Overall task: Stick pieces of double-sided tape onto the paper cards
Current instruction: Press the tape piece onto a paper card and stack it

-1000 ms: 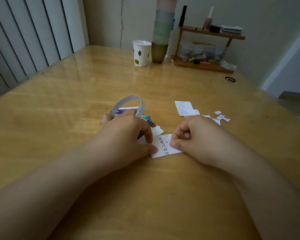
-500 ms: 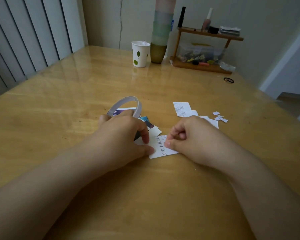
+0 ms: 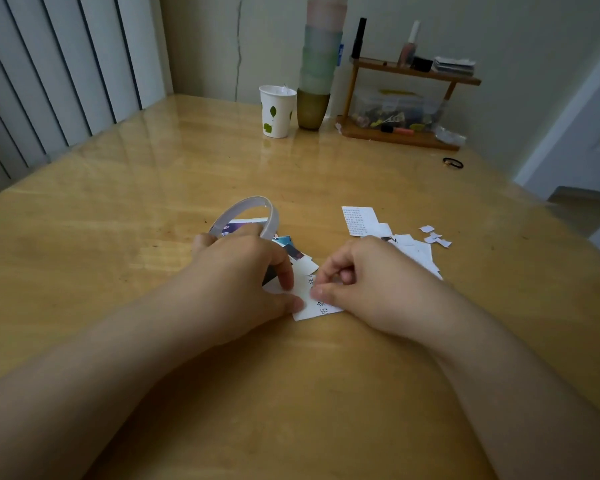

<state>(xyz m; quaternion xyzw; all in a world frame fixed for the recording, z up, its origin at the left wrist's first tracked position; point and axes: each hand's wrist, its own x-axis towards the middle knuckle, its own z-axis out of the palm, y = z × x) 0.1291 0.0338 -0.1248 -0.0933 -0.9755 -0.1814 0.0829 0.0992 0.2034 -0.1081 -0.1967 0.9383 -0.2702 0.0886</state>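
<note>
Pinching card [image 3: 317,308] flat on table [image 3: 118,271]: left hand [image 3: 243,271] thumb and forefinger grip its left edge, also holding tape roll [image 3: 246,213]; right hand [image 3: 368,275] fingers curled, pressing card. Card light, floppy; hold edges. Cards [image 3: 359,220] beyond.

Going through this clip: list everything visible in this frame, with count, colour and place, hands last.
table: one, light wood, fills the view
paper card: one, white with black writing, between the hands
tape roll: one, white, upright under the left hand
picture cards: several, blue and dark, behind the left hand
paper pieces: several, white, right of centre
paper cup: one, white with green leaves, far edge
stacked cups: one stack, pink, green, olive, beside the paper cup
shelf: one, brown, far right
hair tie: one, black, near the shelf
left hand: holds the tape roll, thumb on the card
right hand: pinches at the card
</note>
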